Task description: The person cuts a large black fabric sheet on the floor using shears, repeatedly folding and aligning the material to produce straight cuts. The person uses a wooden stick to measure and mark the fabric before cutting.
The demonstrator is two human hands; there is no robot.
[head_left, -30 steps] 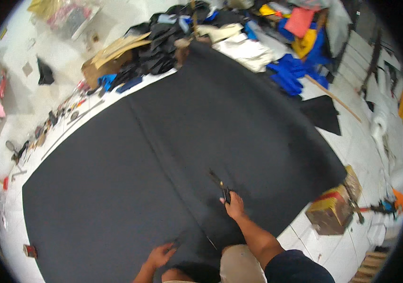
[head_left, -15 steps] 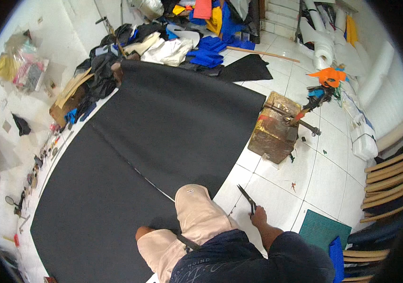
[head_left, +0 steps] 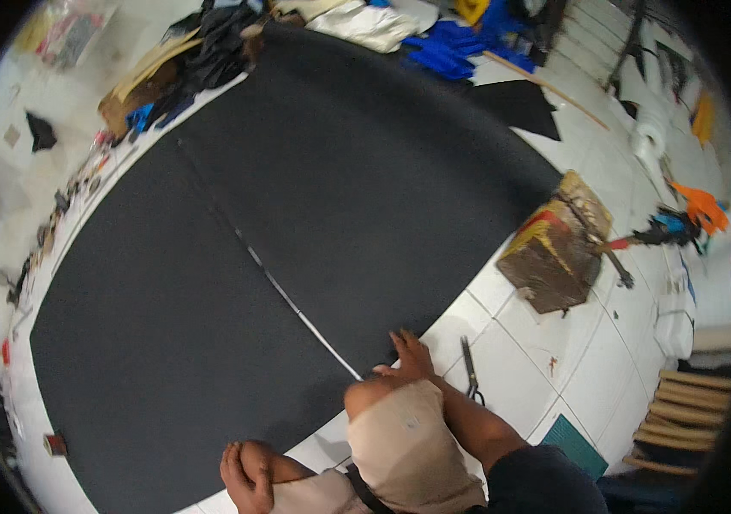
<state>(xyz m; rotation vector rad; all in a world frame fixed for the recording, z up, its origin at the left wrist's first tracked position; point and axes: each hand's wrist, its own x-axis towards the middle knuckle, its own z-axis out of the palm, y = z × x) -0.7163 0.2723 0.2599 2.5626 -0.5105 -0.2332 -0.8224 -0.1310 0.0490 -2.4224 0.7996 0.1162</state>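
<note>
A large black sheet of material [head_left: 160, 317] is spread over the floor, with a pale line running diagonally across it to my right knee. My right hand [head_left: 408, 358] rests on its near right edge, fingers apart and nothing held. Just right of that hand, a pair of black-handled scissors [head_left: 470, 370] lies on the white tiles. My left hand [head_left: 245, 481] lies over my bent left knee, holding no object, its fingers partly in view.
A tan and brown block with a metal bar [head_left: 558, 248] sits against the sheet's right edge. Piled cloth [head_left: 374, 26] lies at the far edge, a green mat [head_left: 572, 447] at right. Small items line the left wall, and a small dark-red object [head_left: 55, 445] is on the sheet.
My right hand has let go of the scissors, now on the floor, and moved left onto the sheet. My left hand has come into view. The whole view has shifted and tilted.
</note>
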